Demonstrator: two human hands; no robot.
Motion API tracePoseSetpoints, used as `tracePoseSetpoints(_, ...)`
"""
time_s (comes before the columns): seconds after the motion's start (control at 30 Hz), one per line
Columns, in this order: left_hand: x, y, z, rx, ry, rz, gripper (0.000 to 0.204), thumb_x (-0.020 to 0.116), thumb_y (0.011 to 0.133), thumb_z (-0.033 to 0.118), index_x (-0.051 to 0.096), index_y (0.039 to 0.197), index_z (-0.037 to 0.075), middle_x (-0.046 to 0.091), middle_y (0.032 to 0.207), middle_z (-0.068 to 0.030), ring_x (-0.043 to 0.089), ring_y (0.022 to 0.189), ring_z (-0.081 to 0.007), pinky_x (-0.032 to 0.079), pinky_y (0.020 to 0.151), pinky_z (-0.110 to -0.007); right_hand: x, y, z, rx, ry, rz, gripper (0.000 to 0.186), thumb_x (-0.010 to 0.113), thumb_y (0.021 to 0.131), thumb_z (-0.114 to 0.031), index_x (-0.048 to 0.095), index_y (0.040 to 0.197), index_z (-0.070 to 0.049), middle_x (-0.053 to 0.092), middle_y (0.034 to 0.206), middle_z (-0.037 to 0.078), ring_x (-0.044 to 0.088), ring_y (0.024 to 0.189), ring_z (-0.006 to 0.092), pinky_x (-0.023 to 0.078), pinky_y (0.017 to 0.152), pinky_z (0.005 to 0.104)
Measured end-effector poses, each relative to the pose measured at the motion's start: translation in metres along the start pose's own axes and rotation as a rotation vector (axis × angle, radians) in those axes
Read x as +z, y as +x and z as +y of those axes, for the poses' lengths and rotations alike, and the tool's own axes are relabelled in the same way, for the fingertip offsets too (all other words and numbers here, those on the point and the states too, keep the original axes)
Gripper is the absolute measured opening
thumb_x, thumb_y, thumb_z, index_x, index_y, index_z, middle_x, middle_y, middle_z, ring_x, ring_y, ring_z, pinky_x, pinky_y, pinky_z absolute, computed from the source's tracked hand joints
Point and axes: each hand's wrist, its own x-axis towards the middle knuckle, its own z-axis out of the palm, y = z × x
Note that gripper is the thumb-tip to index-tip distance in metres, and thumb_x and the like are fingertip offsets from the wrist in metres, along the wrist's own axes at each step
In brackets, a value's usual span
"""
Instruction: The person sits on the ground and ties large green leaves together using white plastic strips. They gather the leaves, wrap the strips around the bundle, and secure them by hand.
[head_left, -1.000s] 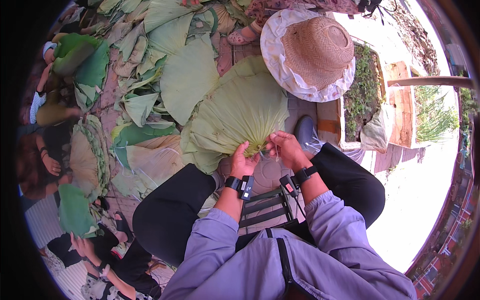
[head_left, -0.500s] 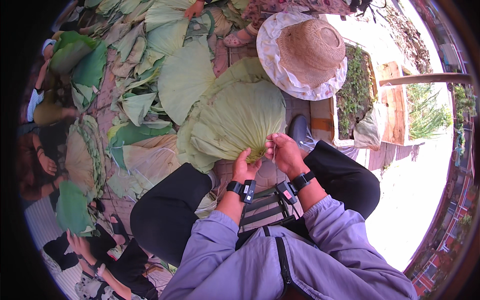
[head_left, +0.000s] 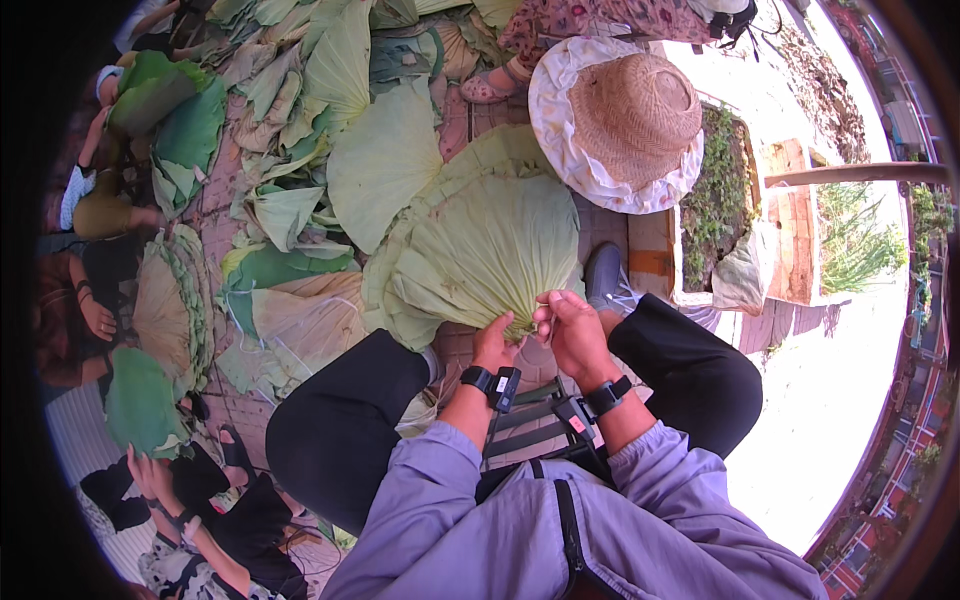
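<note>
A stack of large green lotus leaves [head_left: 490, 235] fans out before my knees, folded so its ribs run together at the near end. My left hand [head_left: 494, 342] is closed round that gathered end. Just right of it, my right hand [head_left: 575, 330] is closed in a pinch, its fingertips close to the gathered leaf base. A thin pale strand seems to be between those fingertips; its ends are hard to follow. Left of the stack lies a brownish leaf bundle [head_left: 310, 315] with white string across it.
Loose lotus leaves [head_left: 385, 165] cover the paving at the far left. A person in a frilled straw hat [head_left: 635, 120] sits ahead, beside a planter box [head_left: 712, 200]. Several people work along the left; one person's hands [head_left: 150, 475] hold a green leaf.
The view has shifted slightly, so the scene sits a little lower and to the right. Both hands stay at the leaf base. The far person's hand has left the top of the view.
</note>
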Motion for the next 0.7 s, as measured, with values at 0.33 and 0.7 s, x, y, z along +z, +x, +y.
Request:
tracePoseSetpoints(0.33, -0.005, -0.017, 0.005, -0.202, 0.371, 0.315, 0.046, 0.077, 0.084, 0.038, 0.059, 0.119, 0.016, 0.064, 0.109, -0.0077, 0.064, 0.097, -0.0266, 0.053, 0.085, -0.041, 0.001, -0.01, -0.016, -0.062, -0.011, -0.049, 0.02, 0.055, 0.103, -0.019, 0.064, 0.103, -0.002, 0.067, 0.082, 0.006, 0.06, 0.063, 0.0143, 0.05, 0.06, 0.0282)
tracePoseSetpoints(0.7, 0.059, -0.107, 0.001, 0.274, 0.566, -0.356, 0.038, 0.057, 0.091, -0.002, 0.057, 0.129, 0.005, 0.063, 0.122, -0.0062, 0.068, 0.093, -0.0165, 0.056, 0.083, -0.031, 0.005, -0.005, -0.001, -0.261, -0.52, -0.033, 0.017, 0.062, 0.096, -0.014, 0.069, 0.093, 0.001, 0.064, 0.084, -0.001, 0.055, 0.08, 0.0093, 0.045, 0.074, 0.0263)
